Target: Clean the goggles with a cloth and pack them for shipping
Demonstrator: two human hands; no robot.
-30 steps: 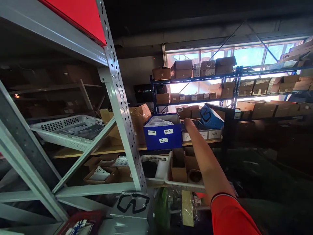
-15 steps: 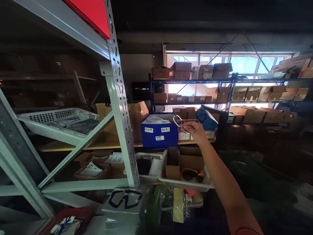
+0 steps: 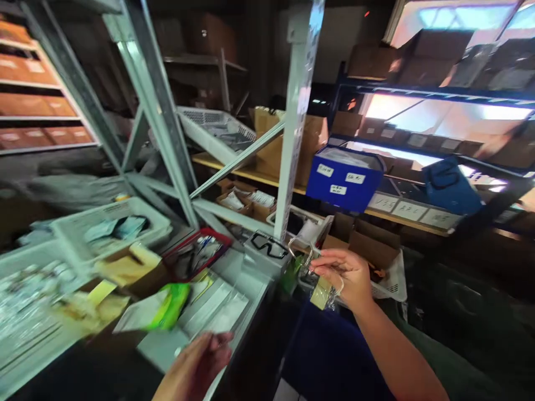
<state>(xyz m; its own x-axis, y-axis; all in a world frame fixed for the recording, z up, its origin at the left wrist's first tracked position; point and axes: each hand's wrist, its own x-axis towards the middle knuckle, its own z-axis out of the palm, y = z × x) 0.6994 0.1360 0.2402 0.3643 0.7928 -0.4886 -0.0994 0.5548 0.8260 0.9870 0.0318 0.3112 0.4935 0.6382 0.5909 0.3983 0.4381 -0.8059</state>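
My right hand [image 3: 346,274] is closed, thumb against fingertips, on a thin white looped frame [image 3: 301,245]. One curved end of it rises to the left of the fingers, another shows below the thumb. Its exact kind is not clear. My left hand [image 3: 199,359] is low in the view, over the edge of the grey shelf [image 3: 167,346], smeared by motion. Its fingers look bent, and whether they hold anything does not show. Close to it lie clear plastic sleeves [image 3: 229,312] and a green-and-white packet [image 3: 169,306].
A grey metal post [image 3: 295,122] stands ahead. Beside it sits a grey box with a goggle picture [image 3: 267,253]. On the left are a red tray [image 3: 223,236], a white basket [image 3: 161,229] and an open carton [image 3: 146,277]. A blue bin [image 3: 334,199] stands behind my right hand.
The view has swung left and down, bringing the grey shelf into sight. My left hand has appeared. My right hand, still holding the white frame, is now lower in the view.
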